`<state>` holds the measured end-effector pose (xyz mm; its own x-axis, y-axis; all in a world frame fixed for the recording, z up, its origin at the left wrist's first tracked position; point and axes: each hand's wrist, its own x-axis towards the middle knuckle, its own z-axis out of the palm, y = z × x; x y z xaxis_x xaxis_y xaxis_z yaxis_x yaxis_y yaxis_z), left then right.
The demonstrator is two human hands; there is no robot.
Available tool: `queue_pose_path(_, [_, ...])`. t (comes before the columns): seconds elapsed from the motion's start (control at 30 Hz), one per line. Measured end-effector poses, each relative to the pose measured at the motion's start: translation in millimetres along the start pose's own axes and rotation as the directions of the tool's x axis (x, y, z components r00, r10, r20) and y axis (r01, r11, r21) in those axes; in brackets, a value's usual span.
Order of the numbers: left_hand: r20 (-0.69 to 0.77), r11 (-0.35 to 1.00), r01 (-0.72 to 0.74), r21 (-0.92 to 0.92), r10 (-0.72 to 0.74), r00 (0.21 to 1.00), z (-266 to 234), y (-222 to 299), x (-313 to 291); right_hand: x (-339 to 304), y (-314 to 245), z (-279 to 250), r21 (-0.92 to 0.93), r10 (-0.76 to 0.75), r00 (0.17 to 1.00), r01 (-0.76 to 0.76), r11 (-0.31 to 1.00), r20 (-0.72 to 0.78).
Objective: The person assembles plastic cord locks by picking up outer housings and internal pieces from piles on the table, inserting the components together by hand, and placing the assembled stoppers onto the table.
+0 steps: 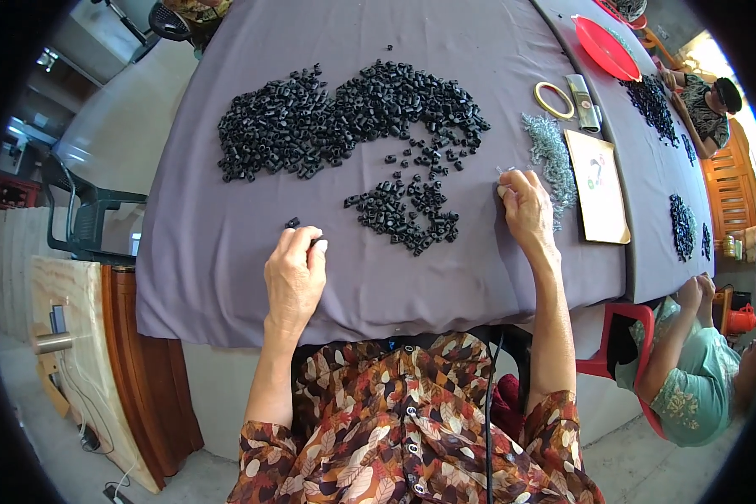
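Observation:
My left hand (296, 273) is closed in a pinch over the cloth, with small black tubular plastic pieces (292, 223) showing at its fingertips. Farther right, my right hand (527, 208) pinches a tiny clear or silvery piece (506, 170), too small to name surely. Between the hands lies a small cluster of black pieces (407, 217). Behind it spreads a much larger double heap of the same black pieces (344, 118). Beside my right hand is a long pile of small silvery pieces (553, 160).
A grey-purple cloth (227, 277) covers the table. A flat tan board (598, 186), a yellowish ring (553, 100) and a red tray (606, 49) lie to the right. Two people sit along the right side. A green chair (88, 206) stands left.

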<state>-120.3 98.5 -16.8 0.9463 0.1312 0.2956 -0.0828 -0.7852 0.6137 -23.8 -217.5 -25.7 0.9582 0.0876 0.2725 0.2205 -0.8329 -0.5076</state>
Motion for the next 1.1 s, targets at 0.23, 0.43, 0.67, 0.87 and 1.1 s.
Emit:
queue_pose_path(0.23, [-0.021, 0.994, 0.041, 0.106, -0.039, 0.999, -3, 3, 1, -6, -3, -4, 0.059, 0.003, 0.999, -0.006, 0.998, 0.041])
queue_pose_path(0.43, [-0.086, 0.988, -0.12, -0.098, 0.112, 0.99, 20, 36, -1, -12, -7, 0, -0.006, -0.103, 0.995, 0.103, 0.995, 0.004])
queue_pose_path(0.67, [-0.021, 0.907, -0.382, -0.179, 0.384, 0.923, 62, 80, 24, -36, -22, 8, -0.041, -0.143, 0.988, 0.141, 0.989, -0.063])
queue_pose_path(0.87, [0.086, 0.897, -0.436, -0.072, 0.441, 0.893, 96, 90, 46, -47, -24, 12, -0.073, -0.168, 0.977, 0.159, 0.984, -0.132])
queue_pose_path(1.1, [0.282, 0.867, -0.495, 0.06, 0.461, 0.841, 106, 97, 53, -47, -24, 13, 0.021, -0.157, 0.977, 0.162, 0.987, -0.144])
